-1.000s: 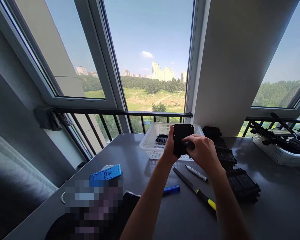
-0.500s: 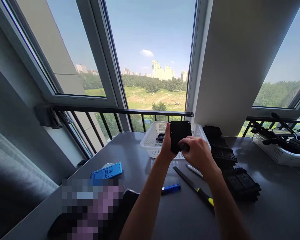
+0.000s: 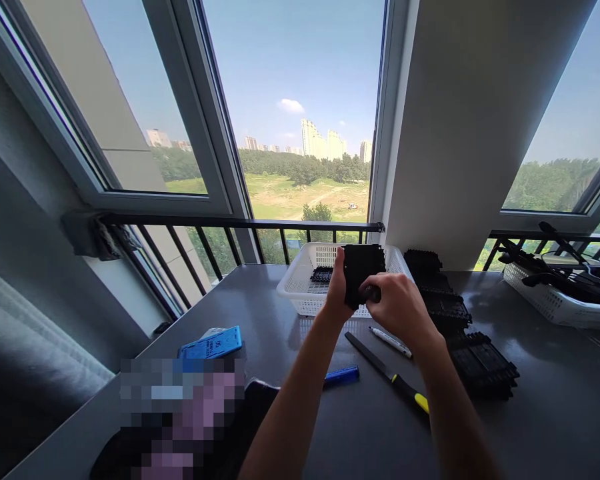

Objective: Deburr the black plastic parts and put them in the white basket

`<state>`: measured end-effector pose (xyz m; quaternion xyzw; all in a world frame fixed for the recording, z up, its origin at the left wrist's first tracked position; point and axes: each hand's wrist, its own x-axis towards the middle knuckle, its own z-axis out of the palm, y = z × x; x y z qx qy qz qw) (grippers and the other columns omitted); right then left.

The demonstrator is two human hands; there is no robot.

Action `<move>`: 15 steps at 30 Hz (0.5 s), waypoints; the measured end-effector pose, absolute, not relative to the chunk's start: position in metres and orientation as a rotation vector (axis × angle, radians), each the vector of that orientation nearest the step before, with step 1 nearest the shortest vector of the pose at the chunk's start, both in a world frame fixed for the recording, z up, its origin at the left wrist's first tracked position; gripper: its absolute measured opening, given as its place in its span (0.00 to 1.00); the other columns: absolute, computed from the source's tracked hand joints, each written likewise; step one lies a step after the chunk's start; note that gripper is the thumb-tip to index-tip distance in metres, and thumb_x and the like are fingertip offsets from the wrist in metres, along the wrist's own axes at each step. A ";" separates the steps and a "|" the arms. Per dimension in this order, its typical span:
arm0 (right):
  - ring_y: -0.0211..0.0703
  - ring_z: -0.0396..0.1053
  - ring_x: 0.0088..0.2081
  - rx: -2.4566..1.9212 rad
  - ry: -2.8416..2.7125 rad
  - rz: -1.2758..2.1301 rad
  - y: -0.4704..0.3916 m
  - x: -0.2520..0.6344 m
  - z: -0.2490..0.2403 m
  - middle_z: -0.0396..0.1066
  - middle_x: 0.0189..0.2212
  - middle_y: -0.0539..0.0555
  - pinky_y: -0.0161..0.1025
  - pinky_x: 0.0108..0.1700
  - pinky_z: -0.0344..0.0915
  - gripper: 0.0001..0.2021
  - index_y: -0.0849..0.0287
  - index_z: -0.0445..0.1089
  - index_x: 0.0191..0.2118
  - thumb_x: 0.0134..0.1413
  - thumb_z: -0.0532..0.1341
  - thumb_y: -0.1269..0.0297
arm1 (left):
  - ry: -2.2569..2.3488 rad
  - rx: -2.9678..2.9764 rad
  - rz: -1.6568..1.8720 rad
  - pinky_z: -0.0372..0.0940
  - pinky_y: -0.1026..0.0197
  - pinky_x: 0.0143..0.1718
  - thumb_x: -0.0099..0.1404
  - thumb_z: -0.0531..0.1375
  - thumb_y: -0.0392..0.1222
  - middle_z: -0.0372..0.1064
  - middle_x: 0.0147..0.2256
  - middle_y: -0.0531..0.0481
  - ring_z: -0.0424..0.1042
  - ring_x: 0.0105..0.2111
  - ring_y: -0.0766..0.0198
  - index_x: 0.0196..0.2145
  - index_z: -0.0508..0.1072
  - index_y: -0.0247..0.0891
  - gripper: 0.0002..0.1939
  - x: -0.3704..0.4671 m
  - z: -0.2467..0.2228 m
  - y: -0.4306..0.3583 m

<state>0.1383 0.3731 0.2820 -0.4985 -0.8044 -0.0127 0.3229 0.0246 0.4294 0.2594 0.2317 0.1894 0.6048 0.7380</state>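
A flat black plastic part (image 3: 364,261) with notched edges is held up in front of the white basket (image 3: 293,288). My left hand (image 3: 336,288) grips it along its left side, thumb upward. Closed around a dark, rounded tool handle (image 3: 373,293), my right hand (image 3: 403,301) presses close to the part's lower right corner. The working end of that tool is hidden. Inside the basket lies another black part (image 3: 322,274). Below my hands, a flat file (image 3: 367,355) with a black and yellow handle and a white marker (image 3: 391,342) rest on the table.
Stacks of similar black parts (image 3: 483,363) stand right of my right arm. A blue pen-like object (image 3: 343,376) lies between my forearms. To the left is a blue box (image 3: 213,343) beside a blurred-out patch. Another white basket (image 3: 555,307) holds black items at far right.
The view has shifted slightly. Both hands keep nearly the same hold on the black part and the tool handle, having moved marginally right against the basket.
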 end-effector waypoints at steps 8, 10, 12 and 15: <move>0.45 0.73 0.35 -1.305 -2.099 0.054 0.373 0.134 0.279 0.77 0.31 0.51 0.37 0.35 0.64 0.13 0.53 0.77 0.37 0.47 0.59 0.73 | 0.372 0.588 1.410 0.71 0.62 0.39 0.64 0.52 0.60 0.77 0.33 0.43 0.77 0.36 0.58 0.39 0.77 0.31 0.28 0.020 0.259 0.432; 0.44 0.74 0.35 -1.266 -2.121 0.098 0.374 0.137 0.280 0.77 0.33 0.50 0.36 0.36 0.65 0.15 0.53 0.76 0.39 0.47 0.59 0.74 | 0.391 0.549 1.407 0.71 0.61 0.39 0.64 0.52 0.60 0.77 0.32 0.43 0.77 0.35 0.58 0.39 0.77 0.31 0.28 0.018 0.261 0.431; 0.43 0.74 0.36 -1.238 -2.131 0.124 0.374 0.139 0.281 0.77 0.35 0.50 0.36 0.37 0.66 0.15 0.53 0.76 0.40 0.47 0.59 0.74 | 0.417 0.504 1.403 0.72 0.60 0.39 0.64 0.53 0.60 0.77 0.30 0.43 0.77 0.35 0.57 0.39 0.77 0.32 0.27 0.017 0.263 0.429; 0.43 0.74 0.37 -1.204 -2.142 0.141 0.374 0.141 0.282 0.77 0.36 0.50 0.37 0.40 0.66 0.16 0.53 0.77 0.40 0.46 0.59 0.76 | 0.445 0.475 1.380 0.72 0.59 0.38 0.62 0.54 0.62 0.77 0.30 0.43 0.77 0.34 0.56 0.40 0.76 0.32 0.28 0.016 0.264 0.428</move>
